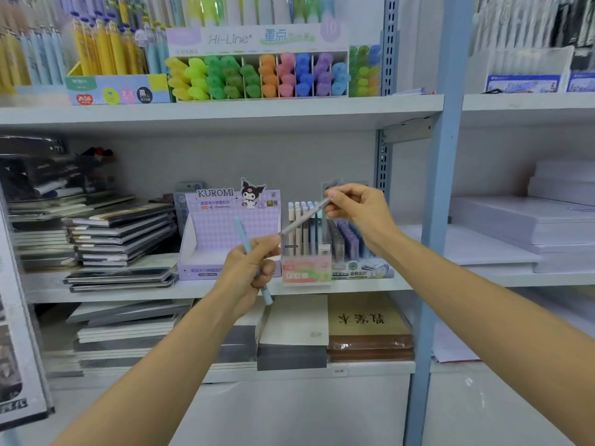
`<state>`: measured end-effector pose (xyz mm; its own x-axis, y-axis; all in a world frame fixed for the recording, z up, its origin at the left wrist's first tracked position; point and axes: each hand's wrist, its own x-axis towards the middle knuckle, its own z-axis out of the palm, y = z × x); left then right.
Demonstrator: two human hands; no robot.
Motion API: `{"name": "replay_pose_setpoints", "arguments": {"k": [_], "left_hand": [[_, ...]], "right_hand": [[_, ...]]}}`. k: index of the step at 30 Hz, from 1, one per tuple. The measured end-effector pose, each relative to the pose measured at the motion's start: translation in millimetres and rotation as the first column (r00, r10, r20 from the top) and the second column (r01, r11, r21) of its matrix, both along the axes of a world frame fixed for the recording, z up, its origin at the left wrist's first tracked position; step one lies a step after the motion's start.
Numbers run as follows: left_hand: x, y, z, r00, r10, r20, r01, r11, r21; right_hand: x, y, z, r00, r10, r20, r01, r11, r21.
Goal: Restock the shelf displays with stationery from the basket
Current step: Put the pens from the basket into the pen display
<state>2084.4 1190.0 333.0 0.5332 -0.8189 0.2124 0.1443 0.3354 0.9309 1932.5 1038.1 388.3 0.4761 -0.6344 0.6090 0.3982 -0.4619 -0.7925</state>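
The middle shelf [363, 286] bears a Kuromi box [212, 239]. Left of it lie stacked books [122, 233], perhaps notebooks; right, a pen display [306, 268].

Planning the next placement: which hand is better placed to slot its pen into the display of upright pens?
Likely the right hand: it pinches the grey pen right by the pen display. The left hand grips the light blue pen before the Kuromi box.

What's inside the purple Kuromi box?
Only its checked purple back wall shows inside the Kuromi box; no pens stick up. The left hand with its blue pen and the box's front lip hide the bottom.
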Motion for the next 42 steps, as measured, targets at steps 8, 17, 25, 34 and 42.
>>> {"name": "replay_pose_setpoints", "arguments": {"k": [8,17,25,34,42], "left_hand": [[-8,2,15,0.968,0.212,-0.131,-0.237,0.948,-0.212],[-33,-1,11,0.935,0.157,0.317,-0.137,0.987,-0.085],[-32,-8,14,0.965,0.031,0.260,-0.031,1.000,-0.001],[-20,-8,5,0.958,0.054,0.282,-0.055,0.998,-0.005],[-15,-8,0,0.964,-0.045,0.263,0.007,0.990,0.144]], "right_hand": [[-16,4,-23,0.800,0.267,-0.537,-0.330,0.944,-0.022],[-3,29,-1,0.919,0.056,-0.391,-0.178,0.942,-0.283],[-7,26,7,0.968,0.024,-0.250,-0.096,0.954,-0.282],[-5,-8,20,0.961,-0.270,0.065,0.278,0.936,-0.216],[18,-27,-8,0.927,-0.367,-0.076,0.324,0.886,-0.331]]}}
